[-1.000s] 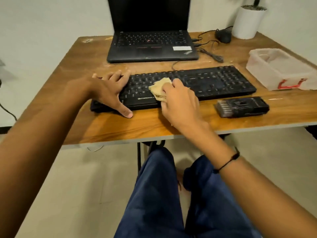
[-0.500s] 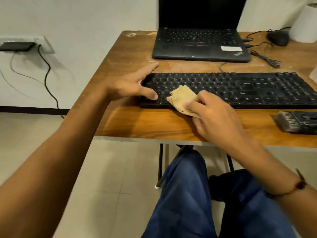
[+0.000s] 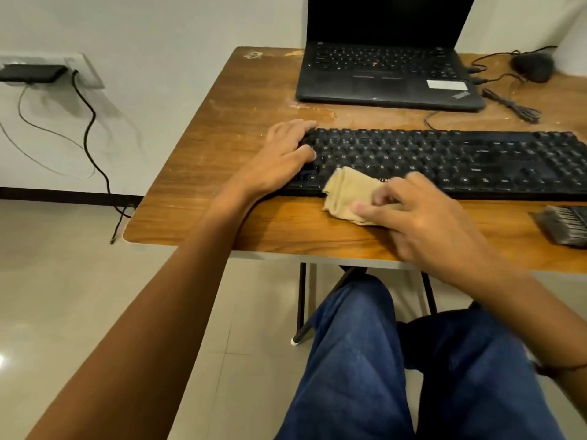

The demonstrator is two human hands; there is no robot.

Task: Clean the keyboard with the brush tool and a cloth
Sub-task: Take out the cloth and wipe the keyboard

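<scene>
A black keyboard [image 3: 444,160] lies across the wooden table [image 3: 222,173]. My left hand [image 3: 279,157] rests flat on its left end, fingers spread over the keys. My right hand [image 3: 422,217] grips a folded beige cloth [image 3: 346,192] at the keyboard's front edge, near the left part of the bottom key row. The cloth overlaps the keyboard's front rim and the table. The brush tool [image 3: 565,223] lies on the table at the right edge of view, bristles pointing left; only part of it shows.
A black laptop [image 3: 387,74] stands open behind the keyboard. A black mouse [image 3: 533,66] and cables [image 3: 511,106] lie at the back right. A wall socket with a black adapter [image 3: 31,73] and hanging cords is at the left. My blue-trousered legs are below the table edge.
My view has swung left, so the white bin and pot left the frame. My right hand has moved the cloth leftward and down to the keyboard's front edge. My left hand stays on the keyboard's left end.
</scene>
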